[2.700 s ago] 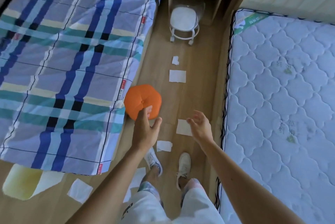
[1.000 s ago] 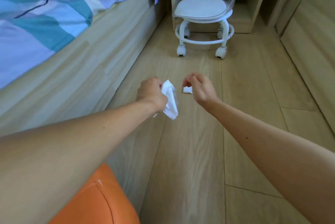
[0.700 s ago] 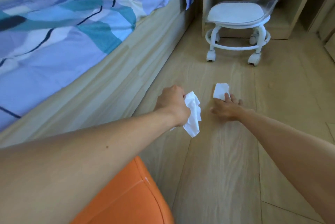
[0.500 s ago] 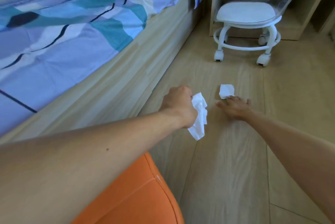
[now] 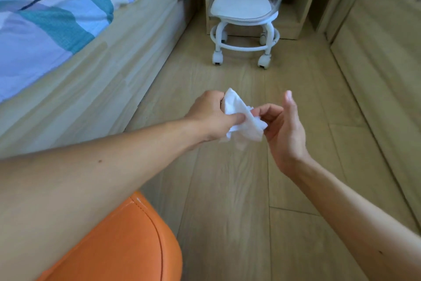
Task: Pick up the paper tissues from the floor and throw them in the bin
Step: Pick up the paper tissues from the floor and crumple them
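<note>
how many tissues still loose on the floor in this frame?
0 visible. The only tissues in view are a crumpled white bunch between the left hand and right hand; how many pieces is unclear. More may lie out of frame or behind the arms.

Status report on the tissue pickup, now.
Left hand clamped on bunched tissues. Right hand half open, fingertips at the bunch. No tissue or bin visible on floor. White stool ahead, clear.

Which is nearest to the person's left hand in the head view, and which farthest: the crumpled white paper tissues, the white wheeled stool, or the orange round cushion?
1. Crumpled white paper tissues: pinched in the left hand itself, right hand touching them.
2. Orange round cushion: below the left forearm, towards the camera.
3. White wheeled stool: farthest, ahead by the wooden desk.
</note>
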A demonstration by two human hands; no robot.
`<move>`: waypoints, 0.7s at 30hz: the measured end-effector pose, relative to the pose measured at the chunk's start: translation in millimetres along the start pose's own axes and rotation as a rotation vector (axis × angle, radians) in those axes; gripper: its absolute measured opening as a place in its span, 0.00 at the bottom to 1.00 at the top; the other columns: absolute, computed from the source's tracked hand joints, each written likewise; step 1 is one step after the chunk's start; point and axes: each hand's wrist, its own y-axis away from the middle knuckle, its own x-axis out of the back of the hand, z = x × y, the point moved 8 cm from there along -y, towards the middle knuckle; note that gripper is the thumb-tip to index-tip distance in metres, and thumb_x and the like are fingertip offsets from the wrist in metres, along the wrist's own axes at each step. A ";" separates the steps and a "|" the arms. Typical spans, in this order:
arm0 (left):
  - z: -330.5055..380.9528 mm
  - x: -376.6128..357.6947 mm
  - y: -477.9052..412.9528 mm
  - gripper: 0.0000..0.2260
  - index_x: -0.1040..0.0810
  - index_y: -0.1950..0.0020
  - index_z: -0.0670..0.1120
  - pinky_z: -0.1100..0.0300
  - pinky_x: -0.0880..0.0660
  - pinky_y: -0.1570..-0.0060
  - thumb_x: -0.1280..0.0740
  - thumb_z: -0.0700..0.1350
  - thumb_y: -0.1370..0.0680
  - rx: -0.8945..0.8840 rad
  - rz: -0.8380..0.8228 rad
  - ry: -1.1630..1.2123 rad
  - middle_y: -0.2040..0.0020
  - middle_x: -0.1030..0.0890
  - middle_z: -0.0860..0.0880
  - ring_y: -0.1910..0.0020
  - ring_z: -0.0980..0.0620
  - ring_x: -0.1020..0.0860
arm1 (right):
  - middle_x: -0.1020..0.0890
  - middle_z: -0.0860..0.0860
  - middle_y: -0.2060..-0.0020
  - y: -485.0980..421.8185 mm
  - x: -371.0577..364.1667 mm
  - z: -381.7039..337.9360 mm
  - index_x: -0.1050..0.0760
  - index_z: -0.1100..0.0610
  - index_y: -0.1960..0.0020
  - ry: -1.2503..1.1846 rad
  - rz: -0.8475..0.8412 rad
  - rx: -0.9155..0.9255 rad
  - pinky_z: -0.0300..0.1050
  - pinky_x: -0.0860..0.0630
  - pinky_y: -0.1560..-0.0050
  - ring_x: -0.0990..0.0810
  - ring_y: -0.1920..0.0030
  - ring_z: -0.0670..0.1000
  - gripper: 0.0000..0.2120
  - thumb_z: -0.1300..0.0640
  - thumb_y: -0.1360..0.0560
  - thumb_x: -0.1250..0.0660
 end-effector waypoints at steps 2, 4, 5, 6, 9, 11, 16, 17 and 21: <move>10.4 -7.5 11.1 0.14 0.20 0.48 0.40 0.46 0.20 0.48 0.27 0.48 0.28 -0.009 -0.031 0.027 0.52 0.15 0.41 0.53 0.44 0.17 | 0.18 0.56 0.64 14.1 8.1 -20.2 0.23 0.58 0.63 -0.036 0.017 -0.015 0.47 0.27 0.58 0.20 0.62 0.54 0.31 0.35 0.22 0.50; 23.1 -12.8 31.5 0.14 0.20 0.48 0.38 0.49 0.21 0.50 0.27 0.47 0.27 -0.008 -0.058 0.064 0.55 0.15 0.41 0.60 0.47 0.19 | 0.22 0.56 0.64 38.1 16.0 -39.7 0.26 0.58 0.60 -0.055 0.058 -0.052 0.47 0.28 0.61 0.23 0.62 0.54 0.27 0.37 0.21 0.50; 28.9 -15.1 46.2 0.14 0.20 0.48 0.37 0.49 0.21 0.52 0.27 0.47 0.27 0.002 -0.073 0.077 0.58 0.16 0.42 0.62 0.48 0.21 | 0.24 0.56 0.64 54.8 18.5 -47.3 0.27 0.58 0.59 -0.055 0.068 -0.076 0.47 0.28 0.60 0.23 0.62 0.54 0.26 0.38 0.20 0.50; 34.8 -16.1 60.3 0.14 0.20 0.48 0.37 0.49 0.21 0.53 0.27 0.46 0.26 0.012 -0.081 0.079 0.59 0.18 0.43 0.63 0.49 0.22 | 0.24 0.56 0.63 71.3 20.4 -54.9 0.27 0.58 0.57 -0.050 0.074 -0.096 0.45 0.27 0.59 0.23 0.61 0.54 0.25 0.39 0.19 0.50; 46.3 -18.9 117.5 0.13 0.20 0.48 0.39 0.52 0.23 0.55 0.28 0.47 0.26 0.080 -0.077 0.038 0.58 0.19 0.45 0.60 0.47 0.21 | 0.20 0.56 0.62 134.3 23.6 -76.8 0.27 0.59 0.52 -0.056 0.086 -0.198 0.45 0.25 0.49 0.20 0.57 0.53 0.23 0.40 0.20 0.48; 52.3 -22.5 161.3 0.12 0.20 0.49 0.41 0.55 0.26 0.60 0.29 0.48 0.26 0.125 -0.050 -0.033 0.56 0.18 0.45 0.57 0.46 0.20 | 0.15 0.54 0.62 184.5 28.2 -87.4 0.25 0.57 0.52 -0.075 0.112 -0.284 0.44 0.24 0.49 0.17 0.54 0.54 0.22 0.39 0.21 0.45; 56.3 -29.9 268.0 0.07 0.23 0.56 0.42 0.62 0.32 0.69 0.32 0.46 0.24 0.124 -0.011 -0.127 0.64 0.21 0.51 0.63 0.50 0.23 | 0.17 0.48 0.60 353.6 64.5 -49.1 0.23 0.51 0.57 0.391 0.371 -0.526 0.47 0.24 0.54 0.18 0.58 0.49 0.07 0.47 0.27 0.32; 52.1 -30.7 287.9 0.06 0.25 0.57 0.44 0.63 0.35 0.70 0.33 0.45 0.24 0.121 -0.005 -0.134 0.67 0.24 0.54 0.66 0.53 0.25 | 0.18 0.47 0.57 387.0 71.6 -30.9 0.23 0.51 0.55 0.527 0.360 -0.603 0.47 0.25 0.53 0.19 0.56 0.50 0.06 0.49 0.27 0.31; 16.7 -40.1 350.1 0.05 0.23 0.54 0.41 0.59 0.38 0.67 0.33 0.43 0.24 0.095 0.016 -0.136 0.65 0.24 0.51 0.65 0.50 0.27 | 0.31 0.53 0.34 461.3 90.7 42.1 0.30 0.53 0.31 1.076 0.015 -0.733 0.49 0.27 0.40 0.28 0.34 0.55 0.25 0.55 0.26 0.28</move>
